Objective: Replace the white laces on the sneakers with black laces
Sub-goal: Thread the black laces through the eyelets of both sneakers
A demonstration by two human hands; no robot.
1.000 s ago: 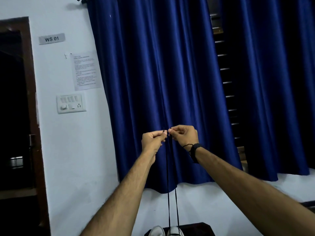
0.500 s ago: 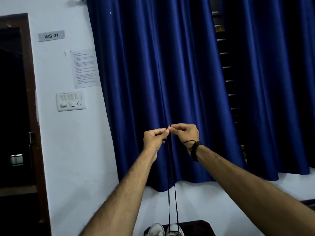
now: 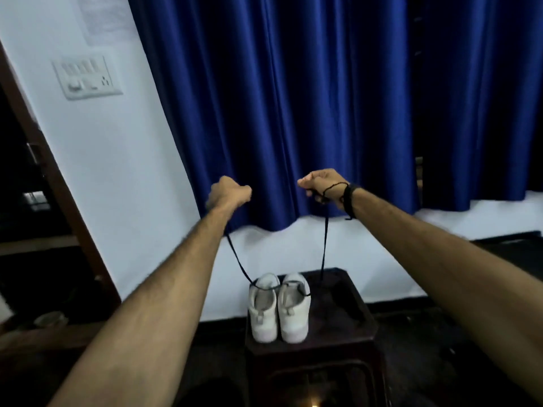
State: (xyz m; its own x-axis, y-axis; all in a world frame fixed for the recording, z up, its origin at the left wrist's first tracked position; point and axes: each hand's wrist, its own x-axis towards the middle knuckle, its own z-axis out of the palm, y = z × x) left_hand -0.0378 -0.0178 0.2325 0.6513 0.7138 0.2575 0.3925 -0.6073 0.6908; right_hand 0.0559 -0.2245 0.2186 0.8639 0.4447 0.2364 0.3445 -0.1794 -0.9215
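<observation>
My hands have parted, the left hand [image 3: 230,191] and right hand [image 3: 322,185] each gripping a black lace [image 3: 323,245] end; sneakers [image 3: 279,306] are sitting on the dark stool [image 3: 346,315] at 6 o'clock below the blue curtain [image 3: 293,98].

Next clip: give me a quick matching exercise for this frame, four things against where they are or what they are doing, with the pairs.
Things:
1. left hand
2. right hand
3. pair of white sneakers
4. blue fabric curtain

States:
A. hangs against the wall behind
B. stands on the dark wooden stool
C. grips one end of the thin black lace, wristband beside it
D. grips the other lace end, bare wrist

Pairs: 1-D, 2-C, 3-B, 4-A
</observation>
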